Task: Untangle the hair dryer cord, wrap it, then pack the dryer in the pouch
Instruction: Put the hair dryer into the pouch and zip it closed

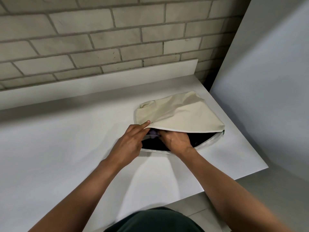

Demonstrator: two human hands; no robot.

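dryer (pixel 153 133) half in pouch (pixel 180 113); left hand (pixel 132 141) pinches its 9 o'clock edge, right hand (pixel 177 141) grip unclear; we risk zip (pixel 223 131) snag.

Single head-worn view, forward and down, close over the white table (pixel 66 148)

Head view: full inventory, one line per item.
pouch: 1, cream, on table right of centre, mouth open towards the person
dryer: 1, only a purple part shows, inside pouch mouth
table: 1, white, fills the foreground
wall: 1, pale grey brick, behind table
panel: 1, white, at right
shirt: 1, dark green, bottom edge
left hand: 1, holds pouch's upper flap up
right hand: 1, in pouch mouth, fingertips hidden
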